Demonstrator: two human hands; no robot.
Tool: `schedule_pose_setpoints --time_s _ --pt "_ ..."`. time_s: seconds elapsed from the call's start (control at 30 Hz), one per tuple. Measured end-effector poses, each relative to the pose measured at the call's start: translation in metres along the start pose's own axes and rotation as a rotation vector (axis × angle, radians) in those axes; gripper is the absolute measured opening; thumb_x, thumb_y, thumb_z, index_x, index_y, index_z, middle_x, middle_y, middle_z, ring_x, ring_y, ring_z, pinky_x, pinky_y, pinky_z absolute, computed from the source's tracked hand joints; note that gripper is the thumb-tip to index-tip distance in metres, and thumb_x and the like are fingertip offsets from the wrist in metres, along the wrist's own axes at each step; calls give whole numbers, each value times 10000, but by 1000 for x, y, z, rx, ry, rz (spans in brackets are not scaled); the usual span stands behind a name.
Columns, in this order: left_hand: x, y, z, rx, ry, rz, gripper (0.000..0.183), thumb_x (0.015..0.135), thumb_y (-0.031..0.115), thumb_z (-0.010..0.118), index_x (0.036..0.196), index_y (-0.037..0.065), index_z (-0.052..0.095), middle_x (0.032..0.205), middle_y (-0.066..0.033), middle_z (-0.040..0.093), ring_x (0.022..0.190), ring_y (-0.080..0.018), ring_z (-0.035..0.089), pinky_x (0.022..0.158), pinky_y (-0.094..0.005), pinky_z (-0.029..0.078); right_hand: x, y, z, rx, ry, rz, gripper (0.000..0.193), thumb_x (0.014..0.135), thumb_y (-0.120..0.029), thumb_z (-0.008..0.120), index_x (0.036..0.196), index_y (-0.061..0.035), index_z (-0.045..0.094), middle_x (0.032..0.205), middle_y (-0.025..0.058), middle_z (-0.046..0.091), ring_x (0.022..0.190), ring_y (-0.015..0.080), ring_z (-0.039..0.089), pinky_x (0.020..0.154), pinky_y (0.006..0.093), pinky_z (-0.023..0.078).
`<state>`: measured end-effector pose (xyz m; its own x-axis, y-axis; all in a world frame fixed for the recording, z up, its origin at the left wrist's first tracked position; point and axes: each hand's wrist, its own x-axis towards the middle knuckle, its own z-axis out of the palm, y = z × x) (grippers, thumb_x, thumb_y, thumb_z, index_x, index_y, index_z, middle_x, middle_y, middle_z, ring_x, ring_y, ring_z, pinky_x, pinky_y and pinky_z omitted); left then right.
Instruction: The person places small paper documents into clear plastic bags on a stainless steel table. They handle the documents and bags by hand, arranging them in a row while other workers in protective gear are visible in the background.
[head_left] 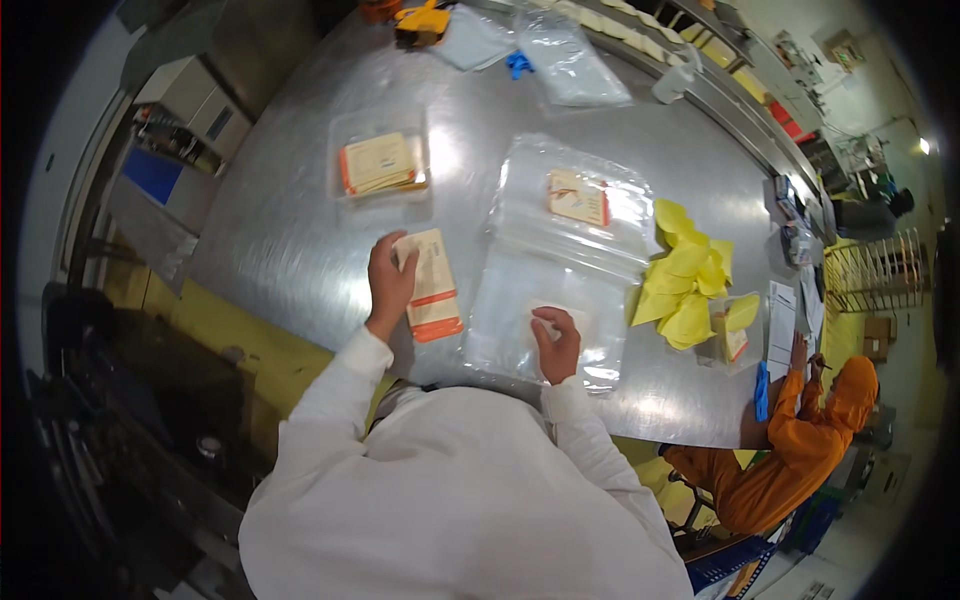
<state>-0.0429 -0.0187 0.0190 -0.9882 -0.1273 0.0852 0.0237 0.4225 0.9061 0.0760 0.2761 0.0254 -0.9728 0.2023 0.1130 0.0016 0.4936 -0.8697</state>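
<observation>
My left hand (388, 285) is at the left edge of a stack of cream paper labels (433, 285) with orange-red bands, its fingers curled against the upper corner. My right hand (558, 347) is closed over the near clear plastic bag (500, 335), fingertips bent together. A pale patch shows beside those fingers, but what they hold is too faint to tell. Beyond it lies another clear bag (520, 190) with a cream and orange label (578, 197) on or in it; I cannot tell which.
A clear tub (422, 200) of labels stands at the far left. Crumpled yellow sheets (685, 270) and a small clear container (735, 335) lie to the right. More plastic bags (570, 65) lie at the back. A person in orange (800, 440) writes at the table's right edge.
</observation>
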Motion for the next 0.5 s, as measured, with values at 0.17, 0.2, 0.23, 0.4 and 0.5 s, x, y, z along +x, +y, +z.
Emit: schedule_pose_setpoints --time_s 0.17,0.2,0.23,0.4,0.5 --pt "-81 -13 -30 337 -41 104 652 771 135 775 1357 46 503 1471 -201 428 1410 -375 334 1160 -463 280 22 -31 72 -59 -335 -42 274 825 -140 725 1083 -52 695 1023 115 690 978 282 633 883 416 491" --pt "-84 -13 -29 363 -36 117 665 773 146 777 1367 49 494 1479 -203 418 1415 -377 326 1165 -470 263 27 -34 87 -87 -309 -25 262 826 -163 723 1060 -47 703 1005 118 692 962 292 636 873 420 492" --pt "-85 -11 -25 383 -32 134 678 775 157 778 1378 52 484 1486 -204 408 1420 -379 318 1170 -476 246 34 -34 101 -119 -277 -11 255 826 -187 721 1036 -43 710 987 121 694 946 301 639 862 423 493" --pt "-85 -22 -15 401 -10 177 731 748 196 784 1395 60 471 1505 -207 381 1432 -387 294 1164 -536 215 48 -48 132 -198 -150 12 191 799 -186 746 907 -30 732 915 132 713 822 273 686 773 377 533" --pt "-87 -30 -13 428 -14 175 742 752 213 776 1401 48 458 1502 -217 381 1435 -397 286 1158 -567 200 41 -46 136 -317 -104 -54 163 792 -185 749 905 -69 735 924 101 716 827 273 687 784 381 528"
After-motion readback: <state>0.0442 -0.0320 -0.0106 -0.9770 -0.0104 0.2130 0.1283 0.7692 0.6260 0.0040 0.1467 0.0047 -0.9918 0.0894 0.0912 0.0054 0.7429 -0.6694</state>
